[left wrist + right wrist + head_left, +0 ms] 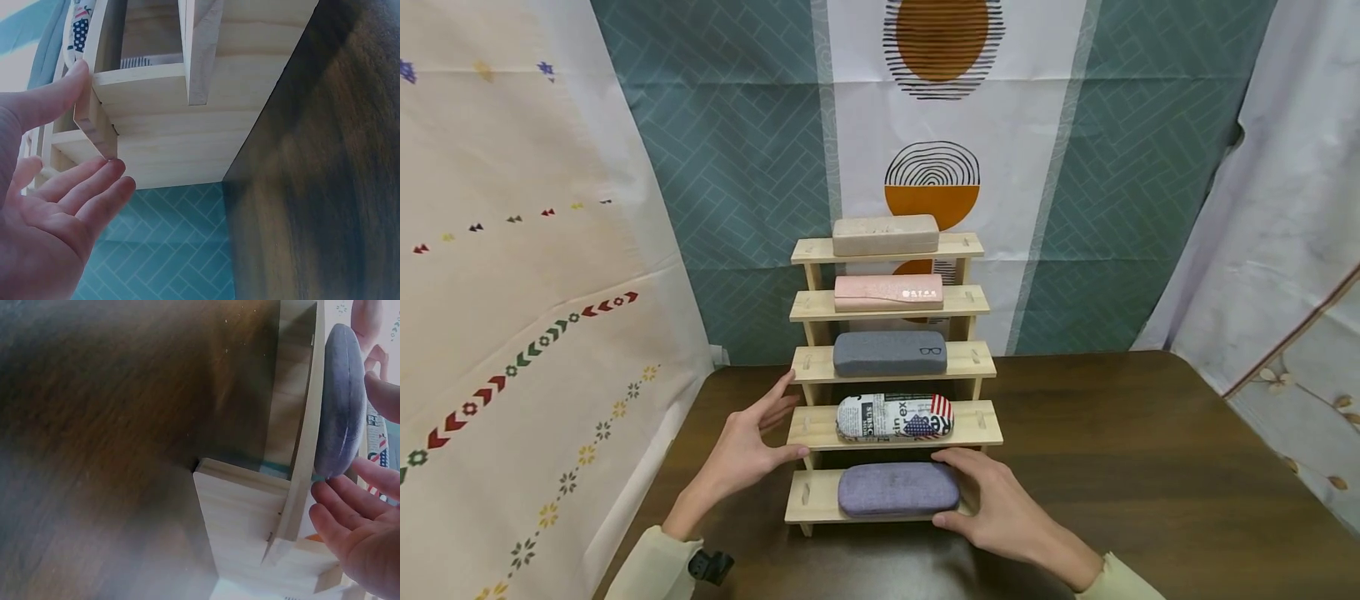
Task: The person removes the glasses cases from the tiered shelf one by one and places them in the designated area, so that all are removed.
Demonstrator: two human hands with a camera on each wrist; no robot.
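A light wooden tiered rack [801, 496] stands on the table, with one glasses case on each step. The lowest step bears a purple-grey fabric case [895, 489]. My right hand [1003, 508] holds that case's right end, thumb in front and fingers behind; the right wrist view shows its fingertips [331, 490] by the end of the case. On the left, my left hand [748, 446] spans the end of the second-lowest step, its thumb and fingertips [112, 167] against the board. That step carries a newspaper-print case [891, 418].
Higher steps carry a dark grey case [889, 354], a pink case [887, 292] and a beige case [885, 236]. Around the rack spreads the dark wooden table [1097, 450]. A teal patterned cloth [745, 167] hangs behind, and pale embroidered fabric [535, 275] borders the left side.
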